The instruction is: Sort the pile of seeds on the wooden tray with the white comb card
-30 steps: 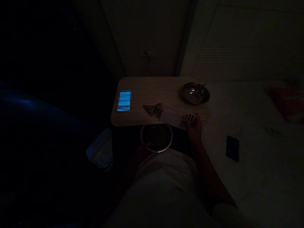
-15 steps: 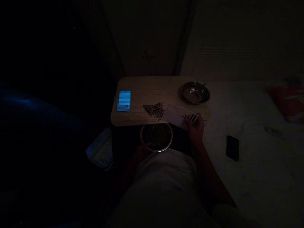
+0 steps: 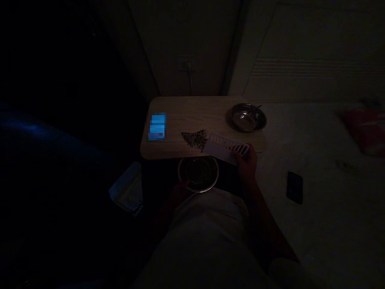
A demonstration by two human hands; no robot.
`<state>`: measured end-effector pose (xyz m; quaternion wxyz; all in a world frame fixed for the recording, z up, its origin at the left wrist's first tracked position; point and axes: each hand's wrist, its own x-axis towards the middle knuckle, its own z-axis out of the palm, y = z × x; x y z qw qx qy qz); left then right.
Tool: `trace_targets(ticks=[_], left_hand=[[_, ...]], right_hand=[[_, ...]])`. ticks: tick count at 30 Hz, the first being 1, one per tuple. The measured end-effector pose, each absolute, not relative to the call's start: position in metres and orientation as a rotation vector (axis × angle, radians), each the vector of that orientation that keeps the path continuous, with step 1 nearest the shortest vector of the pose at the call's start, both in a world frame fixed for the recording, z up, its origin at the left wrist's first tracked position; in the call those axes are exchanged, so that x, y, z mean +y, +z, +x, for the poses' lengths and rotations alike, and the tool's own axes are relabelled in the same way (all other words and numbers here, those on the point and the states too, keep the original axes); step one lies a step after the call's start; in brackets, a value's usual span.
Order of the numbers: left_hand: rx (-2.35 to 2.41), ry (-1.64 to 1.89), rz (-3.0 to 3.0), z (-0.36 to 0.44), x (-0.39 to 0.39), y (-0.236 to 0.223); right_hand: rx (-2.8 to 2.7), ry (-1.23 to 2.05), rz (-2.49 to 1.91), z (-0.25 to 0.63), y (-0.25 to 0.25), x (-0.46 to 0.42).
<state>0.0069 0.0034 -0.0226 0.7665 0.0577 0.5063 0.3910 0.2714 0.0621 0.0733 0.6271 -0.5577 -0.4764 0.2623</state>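
Observation:
My right hand (image 3: pixel 247 162) is closed on the right end of a pale, flat slotted piece (image 3: pixel 222 150), its far end resting at the edge of a pile of small dark grains (image 3: pixel 196 139). The pile lies on a wooden table (image 3: pixel 192 110). Just below the table's front edge, my left hand (image 3: pixel 181 188) grips the rim of a metal bowl (image 3: pixel 215 182), thumb over the edge. The bowl's inside is too dark to make out well. Much of the left hand is lost in shadow.
A second metal bowl (image 3: pixel 248 117) with a utensil handle stands at the table's back right. A lit, blurred screen (image 3: pixel 157 127) sits at the left. A dark phone (image 3: pixel 294 187) lies on the pale surface to the right. A pale packet (image 3: pixel 128 190) is low at left.
The slotted piece and my right hand have shifted slightly left, toward the grains. My left hand and its bowl stay in place.

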Motion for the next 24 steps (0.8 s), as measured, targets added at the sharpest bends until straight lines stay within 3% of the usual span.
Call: trace_targets(ticks=[14,21,24], left_hand=[[1.021,0.740,0.083,0.004,0.009,-0.033],[1.151,0.939,0.171,0.004,0.001,-0.040],[1.108,0.854,0.160,0.004,0.005,-0.039]], right_hand=[[-1.090,0.639,-1.255,0.269,0.079,0.060],[-1.071,0.630,-1.252,0.269,0.078,0.060],[-1.093,0.650,-1.260,0.268,0.075,0.060]])
